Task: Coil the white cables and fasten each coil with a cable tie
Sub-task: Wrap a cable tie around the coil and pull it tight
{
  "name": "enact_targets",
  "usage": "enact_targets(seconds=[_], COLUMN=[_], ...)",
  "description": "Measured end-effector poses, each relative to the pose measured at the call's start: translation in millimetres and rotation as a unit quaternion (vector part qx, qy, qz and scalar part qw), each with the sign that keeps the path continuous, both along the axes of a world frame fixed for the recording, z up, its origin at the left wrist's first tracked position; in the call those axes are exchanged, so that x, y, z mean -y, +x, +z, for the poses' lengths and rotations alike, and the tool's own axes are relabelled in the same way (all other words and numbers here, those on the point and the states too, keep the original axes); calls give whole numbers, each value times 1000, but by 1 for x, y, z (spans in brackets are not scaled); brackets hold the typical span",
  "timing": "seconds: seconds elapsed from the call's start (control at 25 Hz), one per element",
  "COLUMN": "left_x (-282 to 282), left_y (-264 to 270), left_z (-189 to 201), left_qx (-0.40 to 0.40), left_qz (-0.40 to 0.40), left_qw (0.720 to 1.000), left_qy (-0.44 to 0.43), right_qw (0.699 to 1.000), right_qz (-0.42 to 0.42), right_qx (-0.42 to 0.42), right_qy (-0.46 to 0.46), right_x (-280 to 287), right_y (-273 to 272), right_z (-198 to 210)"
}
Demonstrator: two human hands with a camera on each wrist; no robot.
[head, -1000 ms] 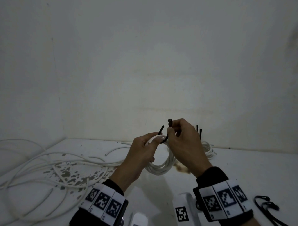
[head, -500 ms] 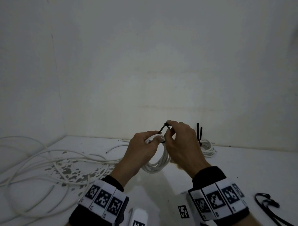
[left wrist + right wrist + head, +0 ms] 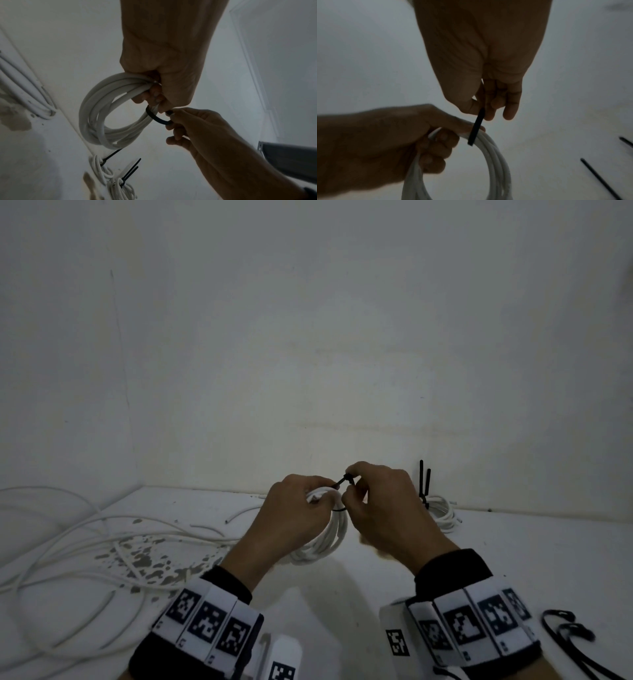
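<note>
My left hand (image 3: 305, 501) grips a coil of white cable (image 3: 330, 539) at its top, held above the white table (image 3: 513, 559). A black cable tie (image 3: 344, 481) loops round the coil's strands beside my left fingers. My right hand (image 3: 356, 491) pinches the tie between thumb and fingers. In the left wrist view the coil (image 3: 96, 115) hangs below my left hand (image 3: 159, 94) and the tie (image 3: 157, 117) forms a loose loop running into my right hand (image 3: 173, 116). In the right wrist view the tie (image 3: 476, 127) crosses over the coil (image 3: 494, 159).
Loose white cables (image 3: 68, 539) sprawl over the table's left side, across grey stains. A finished coil with upright black tie tails (image 3: 440, 508) lies at the back by the wall. Spare black ties (image 3: 565, 631) lie at the near right. A wall closes the left.
My right hand has come lower and closer to my left hand, and the tie's loop around the coil has drawn smaller. The coil stays in my left hand.
</note>
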State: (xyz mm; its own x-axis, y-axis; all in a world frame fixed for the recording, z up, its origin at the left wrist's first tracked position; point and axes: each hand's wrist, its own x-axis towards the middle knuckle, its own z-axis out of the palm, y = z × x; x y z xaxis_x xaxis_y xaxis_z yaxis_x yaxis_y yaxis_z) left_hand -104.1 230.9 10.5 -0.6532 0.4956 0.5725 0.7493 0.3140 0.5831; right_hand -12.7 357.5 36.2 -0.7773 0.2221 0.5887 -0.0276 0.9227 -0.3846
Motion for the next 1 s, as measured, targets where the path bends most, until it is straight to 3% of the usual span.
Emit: enact_targets(seconds=[0.16, 0.4, 0.68, 0.84, 1.0], left_x=[6, 9, 1, 5, 4], left_y=[7, 11, 7, -1, -11], left_z=[7, 17, 4, -5, -9], left_qx=[25, 124, 221, 238, 320], left_qz=[-75, -125, -94, -83, -64], left_qw=[997, 980, 959, 951, 914], left_qy=[2, 88, 151, 176, 241], right_qw=[979, 967, 975, 975, 989], right_qz=[106, 84, 56, 91, 96], right_qx=[3, -112, -169, -133, -86], right_qy=[-173, -213, -131, -152, -75], right_x=[-6, -5, 0, 10, 23], right_y=[12, 6, 12, 14, 8], right_z=[9, 8, 13, 11, 3])
